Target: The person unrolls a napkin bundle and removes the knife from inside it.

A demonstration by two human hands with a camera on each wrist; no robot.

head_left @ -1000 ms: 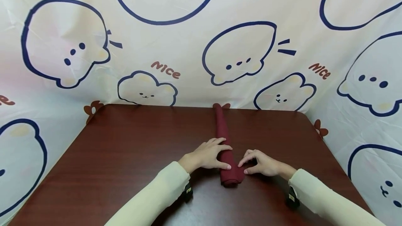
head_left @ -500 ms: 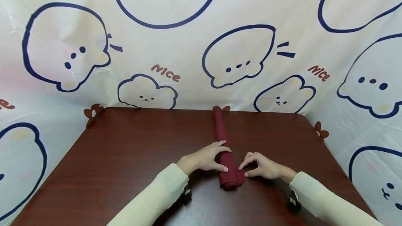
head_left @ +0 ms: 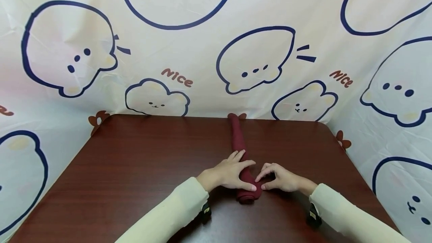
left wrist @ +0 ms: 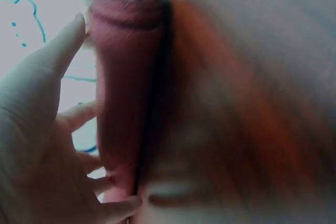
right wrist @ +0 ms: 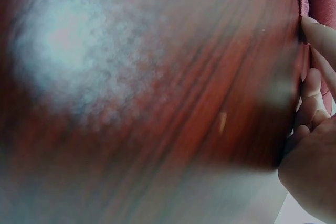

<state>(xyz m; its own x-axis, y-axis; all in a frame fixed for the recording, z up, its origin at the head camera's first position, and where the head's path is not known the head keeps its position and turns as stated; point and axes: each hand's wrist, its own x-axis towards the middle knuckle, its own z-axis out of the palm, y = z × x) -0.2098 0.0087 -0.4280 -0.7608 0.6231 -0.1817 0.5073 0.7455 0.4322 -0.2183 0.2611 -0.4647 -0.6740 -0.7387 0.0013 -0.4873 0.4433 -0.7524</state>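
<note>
A dark red cloth (head_left: 238, 134), rolled into a long tube, lies lengthwise on the table from its back edge toward the front. Its near end shows coiled layers in the left wrist view, where the roll (left wrist: 125, 72) stands beside the hand. My left hand (head_left: 227, 173) lies across the roll near its front end, fingers spread and thumb stretched out on the cloth. On the other side, my right hand (head_left: 286, 178) pinches a loose edge of the cloth between thumb and forefinger. The right wrist view shows those fingertips (right wrist: 311, 24) at the cloth's edge.
The dark brown wooden table (head_left: 152, 164) has a back edge against a white curtain (head_left: 202, 55) printed with blue cartoon outlines. Curtain hangs along both sides too. Small black devices are strapped under both wrists, by the cream sleeves (head_left: 168, 209).
My left hand has shifted right over the roll, its thumb now closer to the right fingertips. The right hand stays nearly in place at the cloth's edge.
</note>
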